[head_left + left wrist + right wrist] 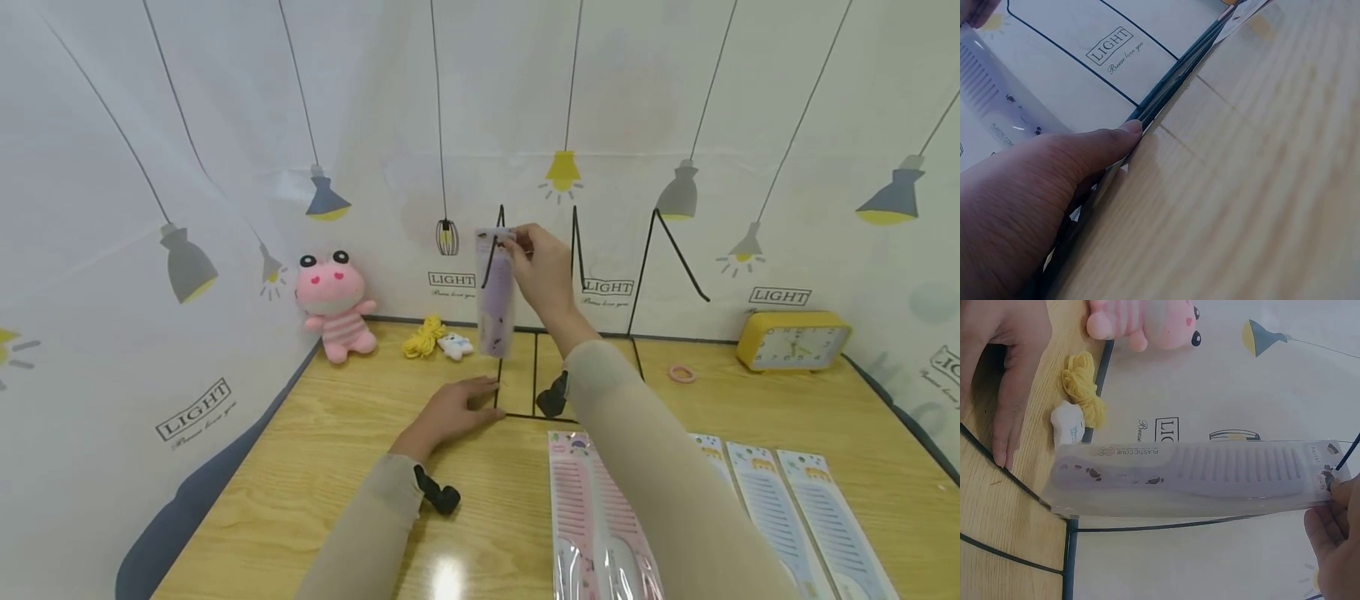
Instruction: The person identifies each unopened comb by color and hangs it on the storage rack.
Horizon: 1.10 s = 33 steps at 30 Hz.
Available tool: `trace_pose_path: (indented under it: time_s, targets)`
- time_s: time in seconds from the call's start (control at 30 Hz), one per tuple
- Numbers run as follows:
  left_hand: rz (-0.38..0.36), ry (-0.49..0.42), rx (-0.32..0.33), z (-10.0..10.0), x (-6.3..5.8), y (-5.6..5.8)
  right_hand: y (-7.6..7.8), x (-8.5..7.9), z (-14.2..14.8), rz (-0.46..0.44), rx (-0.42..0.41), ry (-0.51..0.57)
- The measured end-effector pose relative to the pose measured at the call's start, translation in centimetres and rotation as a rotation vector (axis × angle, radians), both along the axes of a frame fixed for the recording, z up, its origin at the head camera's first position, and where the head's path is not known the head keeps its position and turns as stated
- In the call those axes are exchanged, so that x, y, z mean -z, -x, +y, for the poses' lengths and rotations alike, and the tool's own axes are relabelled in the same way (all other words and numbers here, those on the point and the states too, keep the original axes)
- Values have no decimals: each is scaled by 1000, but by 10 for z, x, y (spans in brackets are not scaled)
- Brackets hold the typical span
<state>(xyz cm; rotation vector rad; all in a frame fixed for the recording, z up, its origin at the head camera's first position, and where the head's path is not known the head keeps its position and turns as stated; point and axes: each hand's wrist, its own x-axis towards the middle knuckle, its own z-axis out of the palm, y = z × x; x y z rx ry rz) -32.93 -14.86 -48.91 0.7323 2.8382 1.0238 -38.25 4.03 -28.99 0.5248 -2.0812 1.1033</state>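
Note:
My right hand (546,271) pinches the top end of a purple comb in a clear packet (496,304), which hangs upright at the leftmost prong of a black wire display rack (642,275). The prong's end shows in front of the packet, and in the right wrist view the wire meets the card's top near my fingertips. My left hand (453,412) rests low on the table at the rack's base, fingers extended along the left wire and thumb by the front corner. The left wrist view shows the thumb (1107,147) on the base wire.
Pink packaged combs (573,517) lie front right, partly under my right sleeve, beside several blue packaged combs (772,508). At the back stand a pink plush toy (337,304) and a yellow clock (795,342). Yellow cord (424,337), a small white toy (455,346) and a pink ring (682,374) lie near the wall.

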Motion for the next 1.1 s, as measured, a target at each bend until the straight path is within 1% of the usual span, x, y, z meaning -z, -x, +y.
trace_pose_path:
  time_s: [0.23, 0.33, 0.43, 0.57, 0.73, 0.83, 1.1]
  targets:
    - [12, -1, 10, 7, -3, -3, -7, 4, 9, -66, 2, 74]
    - [16, 2, 13, 10, -4, -4, -8, 7, 13, -81, 7, 95]
    - [19, 14, 23, 12, -4, -4, -13, 11, 17, -90, -10, 115]
    - [36, 37, 30, 12, -5, -5, -25, 18, 20, -110, -63, 122]
    - [62, 46, 28, 10, -5, -5, -43, 25, 21, -143, -122, 101]
    - [61, 47, 23, 9, -6, -5, -55, 29, 24, -164, -162, 80]
    - [42, 43, 14, 7, -1, -2, -85, 45, 42, -215, -258, -12]
